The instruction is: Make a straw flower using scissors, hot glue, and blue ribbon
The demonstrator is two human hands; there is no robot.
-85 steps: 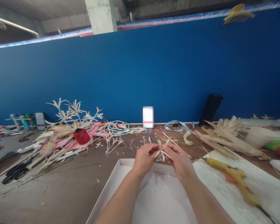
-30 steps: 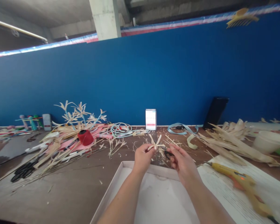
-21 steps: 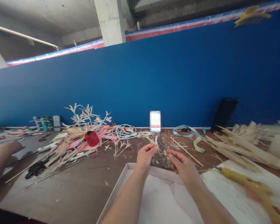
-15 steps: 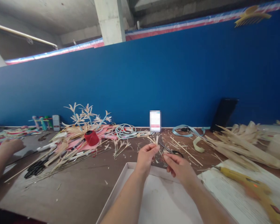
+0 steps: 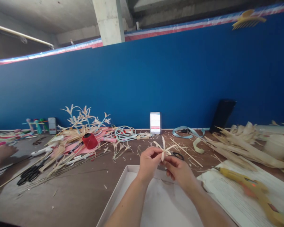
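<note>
Far left edge: another person's hand (image 5: 0,153), blurred, over the brown table (image 5: 73,195).
Left of centre: finished pale husk flowers on blue stems (image 5: 82,117); red thread spool (image 5: 90,141).
Centre, above the white shallow cardboard box (image 5: 113,198): left hand (image 5: 149,160) pinches the small pale husk flower (image 5: 164,148) at its base. Right hand (image 5: 178,170), fingers narrow, pinches the same base.
Petals splayed, no stem on it; judged part-made.
Lower right: yellow glue gun (image 5: 248,186), untouched.

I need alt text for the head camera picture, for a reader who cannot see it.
The left hand and right hand pinch a small pale straw flower above the far rim of a white tray. On the brown table lie a yellow glue gun, a red spool and dried husks, before a blue wall.
</note>
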